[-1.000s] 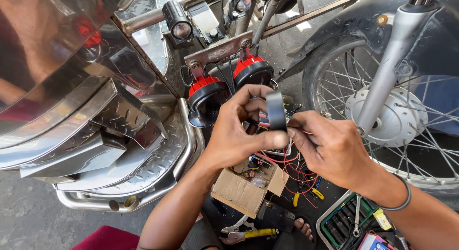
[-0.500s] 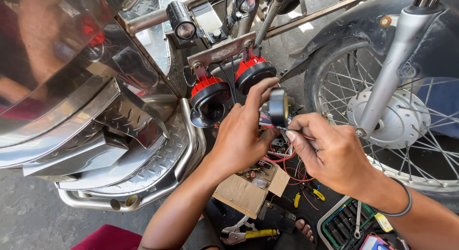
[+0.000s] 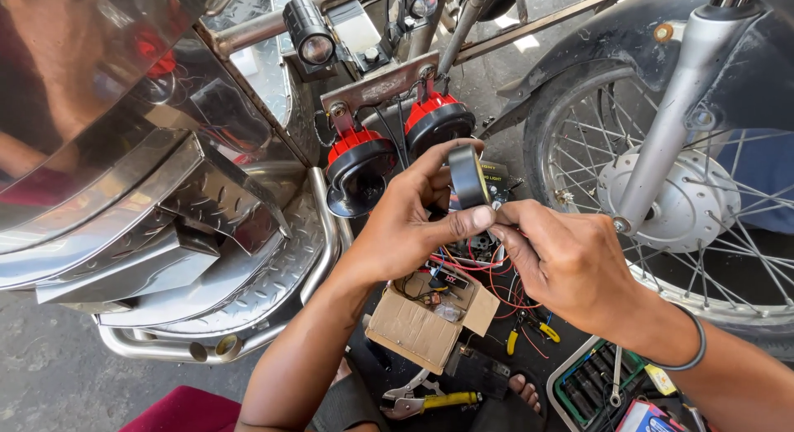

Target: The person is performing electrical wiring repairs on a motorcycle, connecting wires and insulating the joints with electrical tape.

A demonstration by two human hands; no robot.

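Observation:
My left hand [image 3: 405, 225] holds a black roll of electrical tape [image 3: 468, 177] between thumb and fingers, just in front of two red and black horns [image 3: 357, 163] bolted to the motorcycle's frame. Right beside it, my right hand [image 3: 562, 262] pinches thin wires where the tape's end meets them; the pinched spot is hidden by my fingers. Red wires [image 3: 475, 267] hang down below both hands. A dark band sits on my right wrist.
Chrome sidecar bodywork [image 3: 149, 233] fills the left. The spoked front wheel [image 3: 678, 192] and fork stand at the right. Below lie an open cardboard box [image 3: 426, 324], yellow-handled pliers [image 3: 430, 401], a green tool tray [image 3: 591, 386], and a sandalled foot [image 3: 525, 391].
Both hands have shifted slightly up and right with the tape roll, which has turned edge-on. The grip on the wires is the same.

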